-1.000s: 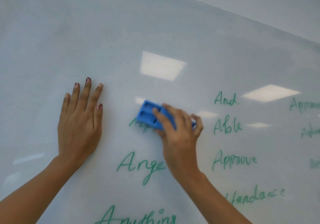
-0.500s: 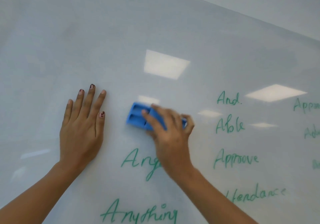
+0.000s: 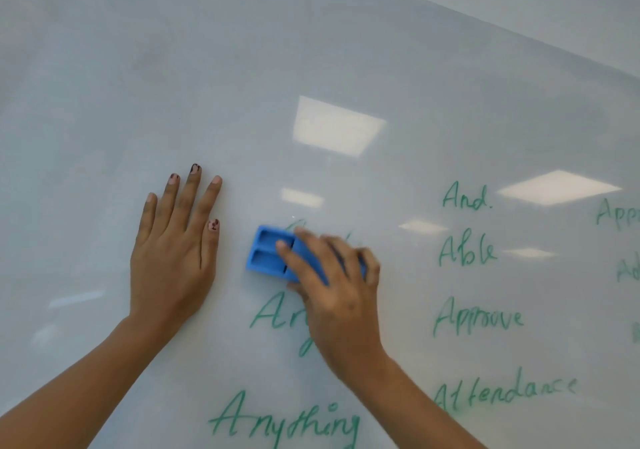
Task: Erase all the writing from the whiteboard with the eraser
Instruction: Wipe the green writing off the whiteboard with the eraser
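1. The whiteboard [image 3: 242, 67] filled nearly the whole frame, its top edge running diagonally down across the upper right corner.
2. The left hand [image 3: 173, 258] lay flat and open against the board at centre left, fingers spread and pointing up, holding nothing. Chipped dark polish showed on some of its nails.
3. The right hand [image 3: 336, 285] sat just right of centre, fingers curled over the blue eraser [image 3: 270, 252] and closed on it, pressing it to the board. The hand was blurred.
4. The eraser lay near the middle of the frame, just right of the left hand but not touching it. Its left half stuck out from under the fingers and showed two recessed panels.
5. Faint green strokes [image 3: 294, 225] showed just above the eraser's top edge; they were too smeared to read.
6. Directly below the eraser, a green word beginning "An" [image 3: 270, 315] was partly hidden by the right hand.
7. At the bottom centre "Anything" [image 3: 287, 424] was written in green.
8. A column of green words stood right of centre: "And." [image 3: 465, 197], "Able" [image 3: 465, 249], "Approve" [image 3: 479, 317] and "Attendance" [image 3: 509, 393], the last with its start crossed by the right forearm.
9. More green writing [image 3: 620, 211] was cut off by the right edge.
10. Bright rectangular light reflections [image 3: 337, 126] showed on the board's glossy surface.
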